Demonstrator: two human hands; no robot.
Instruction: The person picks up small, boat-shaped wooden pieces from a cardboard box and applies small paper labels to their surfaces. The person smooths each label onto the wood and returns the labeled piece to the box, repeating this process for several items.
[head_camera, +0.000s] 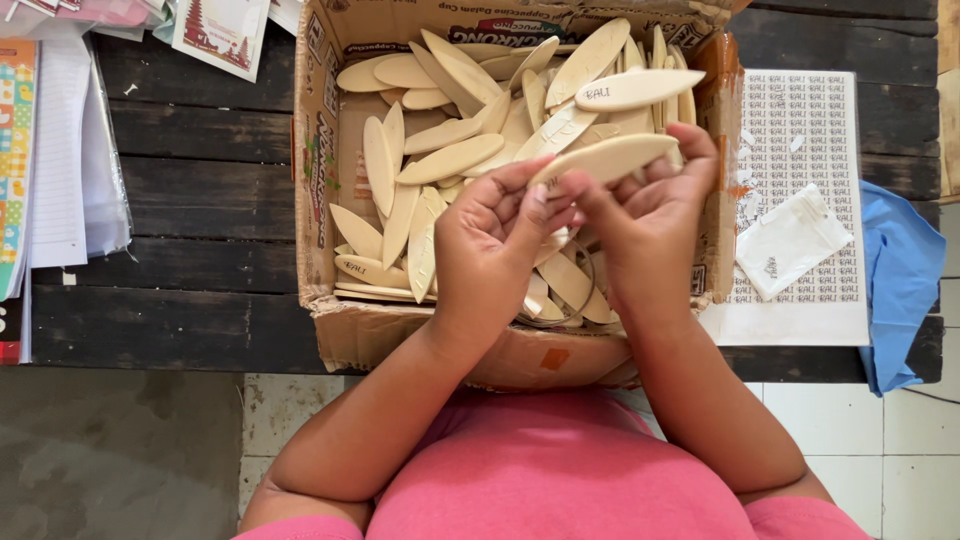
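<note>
Both my hands are over an open cardboard box (320, 200) filled with several pale wooden surfboard-shaped pieces (450, 160). Together they hold one such wooden piece (610, 158) tilted up to the right. My left hand (490, 240) pinches its lower left end with thumb and fingers. My right hand (650, 220) cups it from behind and below, fingers curled around its right part. Another wooden piece with dark lettering (640, 90) lies just above it on the pile.
The box sits on a dark plank table (200, 200). A printed white sheet (800, 130) with a small white packet (790, 240) lies to the right, a blue cloth (905, 280) beyond it. Stacked papers (60, 150) lie at the left. Tiled floor (880, 440) shows below.
</note>
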